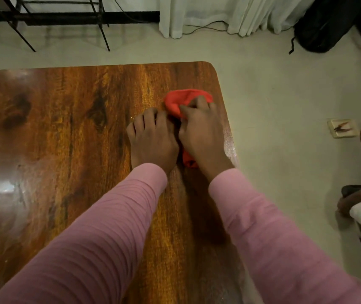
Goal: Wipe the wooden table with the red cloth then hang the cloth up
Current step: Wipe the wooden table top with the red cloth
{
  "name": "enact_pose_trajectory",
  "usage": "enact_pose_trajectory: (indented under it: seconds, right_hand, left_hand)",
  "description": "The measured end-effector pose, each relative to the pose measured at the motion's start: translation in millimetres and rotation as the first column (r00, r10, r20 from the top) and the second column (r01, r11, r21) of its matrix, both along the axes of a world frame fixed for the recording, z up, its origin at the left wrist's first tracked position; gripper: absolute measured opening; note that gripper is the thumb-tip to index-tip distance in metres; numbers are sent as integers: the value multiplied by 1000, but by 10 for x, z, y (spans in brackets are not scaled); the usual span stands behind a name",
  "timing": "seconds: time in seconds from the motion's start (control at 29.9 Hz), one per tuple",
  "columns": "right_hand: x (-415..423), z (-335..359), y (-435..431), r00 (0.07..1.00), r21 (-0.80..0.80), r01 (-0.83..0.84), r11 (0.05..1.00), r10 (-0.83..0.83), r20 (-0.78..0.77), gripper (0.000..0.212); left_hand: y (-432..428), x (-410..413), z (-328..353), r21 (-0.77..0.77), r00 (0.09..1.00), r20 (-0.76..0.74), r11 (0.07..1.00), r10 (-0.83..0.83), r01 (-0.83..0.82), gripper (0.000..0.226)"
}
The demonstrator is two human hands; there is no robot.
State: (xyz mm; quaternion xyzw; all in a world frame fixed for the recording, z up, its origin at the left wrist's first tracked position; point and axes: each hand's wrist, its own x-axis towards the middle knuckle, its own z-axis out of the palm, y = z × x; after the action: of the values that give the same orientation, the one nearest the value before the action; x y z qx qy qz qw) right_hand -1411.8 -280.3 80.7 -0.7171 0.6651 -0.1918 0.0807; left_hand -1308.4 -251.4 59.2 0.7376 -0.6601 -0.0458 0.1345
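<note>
Pink-sleeved right hand clutches red cloth on wooden table; left hand curled, grip unclear.

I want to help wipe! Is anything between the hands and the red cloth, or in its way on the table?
No. The right hand grips the red cloth, the left hand sits right beside it, and nothing visible lies in its way on the wooden table.

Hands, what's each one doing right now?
Left hand: fingers curled beside the red cloth; grip cannot be told.
Right hand: grips the red cloth.
</note>
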Motion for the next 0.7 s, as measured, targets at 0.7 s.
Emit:
enact_pose_trajectory:
  seconds: [0.7]
  right_hand:
    - [-463,67,514,951,40,307,951,-308,7,32]
  left_hand:
    - [610,92,190,-32,996,-18,996,-84,83,39]
